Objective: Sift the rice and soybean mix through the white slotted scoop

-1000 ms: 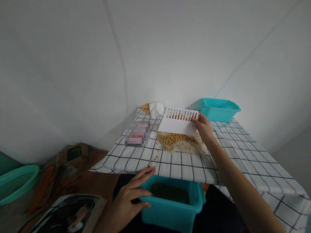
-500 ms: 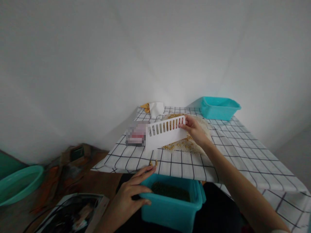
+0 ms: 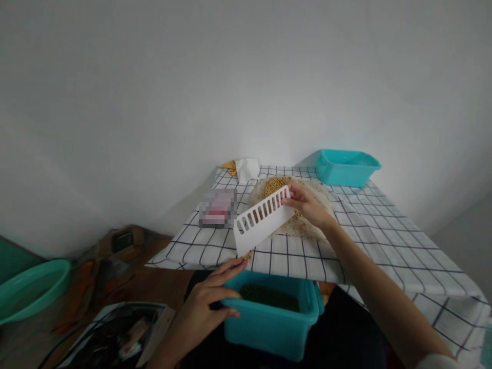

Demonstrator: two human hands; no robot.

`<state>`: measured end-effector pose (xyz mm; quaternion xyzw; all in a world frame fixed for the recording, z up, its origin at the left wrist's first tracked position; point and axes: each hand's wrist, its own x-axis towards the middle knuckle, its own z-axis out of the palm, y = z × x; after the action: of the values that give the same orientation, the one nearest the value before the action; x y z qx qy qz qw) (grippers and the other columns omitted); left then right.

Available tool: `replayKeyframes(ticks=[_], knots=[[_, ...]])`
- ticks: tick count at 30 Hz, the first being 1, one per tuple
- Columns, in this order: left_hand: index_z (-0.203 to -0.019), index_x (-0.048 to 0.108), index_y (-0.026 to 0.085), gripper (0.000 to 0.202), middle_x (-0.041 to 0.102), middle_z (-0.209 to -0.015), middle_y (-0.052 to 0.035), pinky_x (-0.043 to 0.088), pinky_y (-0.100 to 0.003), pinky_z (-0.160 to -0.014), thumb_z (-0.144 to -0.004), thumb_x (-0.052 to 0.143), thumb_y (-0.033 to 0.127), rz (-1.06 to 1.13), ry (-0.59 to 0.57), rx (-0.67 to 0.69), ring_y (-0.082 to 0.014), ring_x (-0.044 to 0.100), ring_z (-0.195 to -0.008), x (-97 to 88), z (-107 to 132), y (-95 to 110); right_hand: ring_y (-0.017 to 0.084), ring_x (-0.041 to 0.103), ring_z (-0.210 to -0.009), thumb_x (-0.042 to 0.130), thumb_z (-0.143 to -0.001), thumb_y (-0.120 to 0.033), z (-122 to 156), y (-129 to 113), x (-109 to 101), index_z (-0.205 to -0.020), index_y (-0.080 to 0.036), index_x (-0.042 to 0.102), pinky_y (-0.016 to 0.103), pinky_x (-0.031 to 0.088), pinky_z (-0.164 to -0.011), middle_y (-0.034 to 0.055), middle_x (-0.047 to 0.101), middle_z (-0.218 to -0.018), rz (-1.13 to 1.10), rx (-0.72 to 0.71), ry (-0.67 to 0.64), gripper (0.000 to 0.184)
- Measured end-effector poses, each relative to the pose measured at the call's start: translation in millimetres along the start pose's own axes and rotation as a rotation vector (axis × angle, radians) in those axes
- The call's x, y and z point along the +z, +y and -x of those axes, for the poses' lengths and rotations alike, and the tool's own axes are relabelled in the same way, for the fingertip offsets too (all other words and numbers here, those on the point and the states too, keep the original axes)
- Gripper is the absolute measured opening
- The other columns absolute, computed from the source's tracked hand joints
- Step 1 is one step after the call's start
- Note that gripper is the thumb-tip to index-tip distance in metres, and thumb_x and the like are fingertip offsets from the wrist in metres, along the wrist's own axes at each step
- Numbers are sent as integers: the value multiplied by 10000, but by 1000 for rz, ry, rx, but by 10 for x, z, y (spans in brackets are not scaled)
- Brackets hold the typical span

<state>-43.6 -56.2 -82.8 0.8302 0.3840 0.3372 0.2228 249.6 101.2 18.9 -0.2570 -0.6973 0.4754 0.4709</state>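
The right hand (image 3: pixel 304 204) pinches the end of the white slotted plate (image 3: pixel 264 225) beyond the turquoise bin (image 3: pixel 269 333); the left hand (image 3: pixel 200 303) clasps this bin's rim. The plate seems light, stiff; its slotted edge should give good hold.

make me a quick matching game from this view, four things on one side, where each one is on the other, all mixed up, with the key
Things
1. left hand
2. right hand
3. dark green grains
4. yellow grains

Places
A. inside the tub at the near table edge
B. among pale grains on the checked cloth
C. at the left side of the tub's rim
D. at the upper end of the tilted, slotted white board

Pairs: 1-C, 2-D, 3-A, 4-B
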Motion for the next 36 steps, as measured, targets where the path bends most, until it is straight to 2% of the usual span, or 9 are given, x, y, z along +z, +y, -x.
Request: replayKeyframes(ticks=[10, 15, 19, 24, 27, 36], knots=[[-791, 772, 233, 178, 599, -1425, -74, 419, -485, -1141, -728, 761, 67, -6, -9, -19, -294, 468, -1403, -15, -3, 71, 139, 562, -698, 751, -772, -326, 29, -67, -131, -849, -236, 580, 264, 411, -612, -20, 612, -790, -17, 18, -11, 208], [-780, 765, 233, 176, 580, -1446, -67, 417, -477, -1147, -721, 769, 68, -18, 15, -10, -290, 448, -1417, 5, 13, 58, 136, 570, -720, 739, -795, -354, 25, -47, -202, -880, -244, 564, 259, 411, -638, -26, 614, -816, -30, -6, 43, 224], [-762, 761, 224, 150, 601, -1423, -77, 447, -464, -1127, -733, 756, 77, -39, 7, -9, -295, 472, -1401, -18, -21, 106, 150, 579, -736, 714, -810, -392, 10, -6, -172, -901, -247, 548, 273, 427, -661, -17, 630, -836, -22, -12, 76, 238], [-794, 767, 218, 37, 611, -1409, -96, 460, -460, -1118, -798, 752, 185, -50, 15, 41, -298, 485, -1393, -52, -60, 139, 148, 560, -718, 730, -785, -355, 4, 24, -19, -869, -238, 562, 269, 420, -633, -16, 618, -816, 4, 10, 50, 221], [-805, 767, 216, 26, 613, -1406, -105, 460, -467, -1117, -807, 750, 197, -53, 14, 60, -302, 490, -1388, -53, -61, 119, 145, 560, -722, 723, -787, -325, 2, 4, 17, -861, -236, 566, 266, 427, -632, -15, 617, -811, 2, 25, 7, 195], [-816, 762, 216, 118, 616, -1408, -100, 438, -490, -1131, -786, 728, 107, -36, 37, 23, -301, 474, -1397, -4, -8, 57, 166, 607, -748, 762, -753, -382, 44, -96, -166, -878, -227, 571, 277, 460, -625, 4, 644, -822, 8, 49, -24, 276]])
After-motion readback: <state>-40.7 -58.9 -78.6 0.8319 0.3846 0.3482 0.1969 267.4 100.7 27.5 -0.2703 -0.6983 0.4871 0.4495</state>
